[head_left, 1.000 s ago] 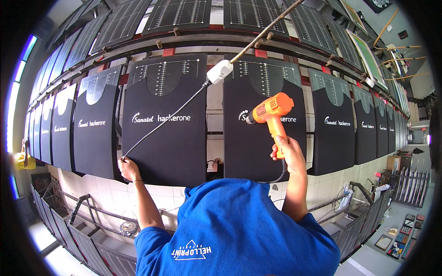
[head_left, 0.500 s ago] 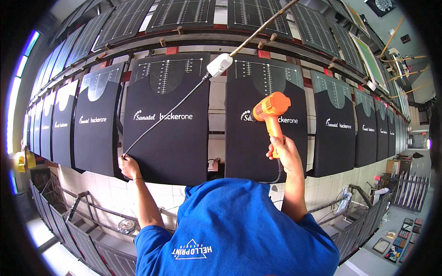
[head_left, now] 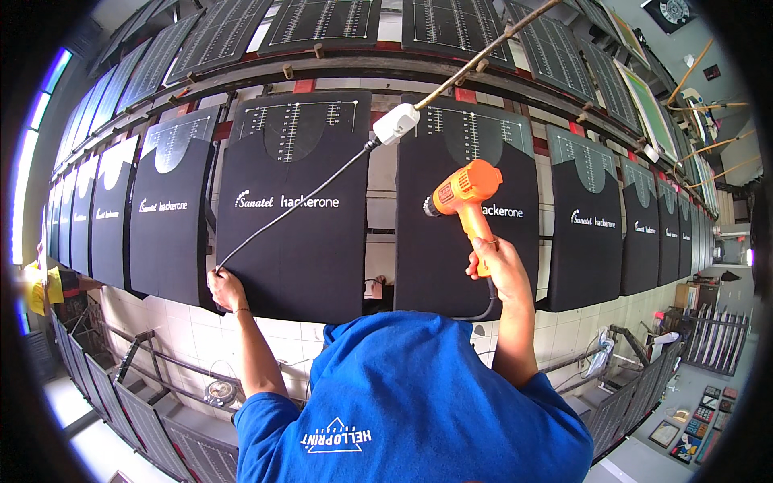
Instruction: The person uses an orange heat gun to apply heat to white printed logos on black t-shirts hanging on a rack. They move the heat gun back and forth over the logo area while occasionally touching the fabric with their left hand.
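My right hand is closed round the handle of an orange heat gun. Its dark nozzle points left, above the white print on a black shirt spread over a flat board, hiding part of that print. At the left, my left hand grips a thin black power cable by the lower edge of another printed black shirt. From there the cable runs up to a white socket connector, joined to a beige cord. A second cable leaves the heat gun's handle.
More printed black shirts on boards line both sides, one being a shirt at left. Behind runs a dark rail with bare marked boards beyond. A person in a yellow top is at the far left. Metal frames stand below.
The heat gun has turned and shifted slightly left, so its nozzle shows more. The white connector and cord have swung right. More of the person in yellow shows at the far left.
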The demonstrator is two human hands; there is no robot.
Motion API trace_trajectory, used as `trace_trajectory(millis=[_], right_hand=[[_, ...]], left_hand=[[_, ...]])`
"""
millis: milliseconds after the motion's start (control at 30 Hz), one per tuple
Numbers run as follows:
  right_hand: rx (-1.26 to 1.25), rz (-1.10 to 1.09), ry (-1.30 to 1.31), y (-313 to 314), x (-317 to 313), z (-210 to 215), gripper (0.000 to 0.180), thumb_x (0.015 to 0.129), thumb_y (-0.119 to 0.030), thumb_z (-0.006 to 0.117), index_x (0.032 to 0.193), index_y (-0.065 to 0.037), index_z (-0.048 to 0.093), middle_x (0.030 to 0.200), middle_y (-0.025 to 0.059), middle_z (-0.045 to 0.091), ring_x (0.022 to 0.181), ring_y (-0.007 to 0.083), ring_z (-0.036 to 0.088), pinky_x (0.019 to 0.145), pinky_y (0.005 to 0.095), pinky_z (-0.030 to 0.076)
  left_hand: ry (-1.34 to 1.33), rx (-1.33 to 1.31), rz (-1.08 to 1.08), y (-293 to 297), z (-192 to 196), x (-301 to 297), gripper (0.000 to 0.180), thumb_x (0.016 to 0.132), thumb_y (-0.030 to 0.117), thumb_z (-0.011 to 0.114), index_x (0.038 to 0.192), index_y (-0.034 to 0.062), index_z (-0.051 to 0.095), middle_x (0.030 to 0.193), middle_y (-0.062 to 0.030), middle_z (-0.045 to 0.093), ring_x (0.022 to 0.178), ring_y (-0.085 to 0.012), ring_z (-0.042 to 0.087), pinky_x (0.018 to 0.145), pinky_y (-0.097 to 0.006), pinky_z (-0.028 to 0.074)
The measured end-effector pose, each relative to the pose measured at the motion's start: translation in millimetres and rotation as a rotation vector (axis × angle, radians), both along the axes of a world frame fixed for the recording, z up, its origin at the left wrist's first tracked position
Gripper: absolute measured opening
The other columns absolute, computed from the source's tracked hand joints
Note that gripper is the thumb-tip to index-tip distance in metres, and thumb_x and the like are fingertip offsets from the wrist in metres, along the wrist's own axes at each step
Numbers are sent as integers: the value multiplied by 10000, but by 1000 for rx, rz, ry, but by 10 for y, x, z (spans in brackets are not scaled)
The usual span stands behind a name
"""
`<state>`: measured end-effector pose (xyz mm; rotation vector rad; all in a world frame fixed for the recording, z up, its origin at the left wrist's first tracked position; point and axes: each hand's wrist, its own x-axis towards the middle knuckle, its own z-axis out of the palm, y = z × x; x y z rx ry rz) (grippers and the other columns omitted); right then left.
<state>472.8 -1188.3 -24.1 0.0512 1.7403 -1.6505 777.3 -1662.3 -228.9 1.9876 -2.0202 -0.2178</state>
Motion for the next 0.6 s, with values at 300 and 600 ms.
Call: trace_trajectory(millis=[300, 600], right_hand=[[31, 27, 18, -35, 3, -44, 308, 943, -307, 630, 1011, -16, 557, 705, 26, 583, 596, 113, 604, 545, 248, 494], [22, 59, 18, -96, 6, -54, 337, 931, -329, 647, 1004, -11, 564, 705, 24, 591, 588, 106, 604, 543, 239, 500]], left_hand=[[-3, -12, -1, 8, 9, -16, 335, 959, 337, 473, 1100, 73, 624, 1088, -155, 664, 1023, -348, 621, 861, -468, 477], [7, -48, -31, -4, -28, 5, 306, 961, 317, 484, 1082, 72, 621, 1067, -145, 662, 1019, -339, 620, 858, -464, 475]])
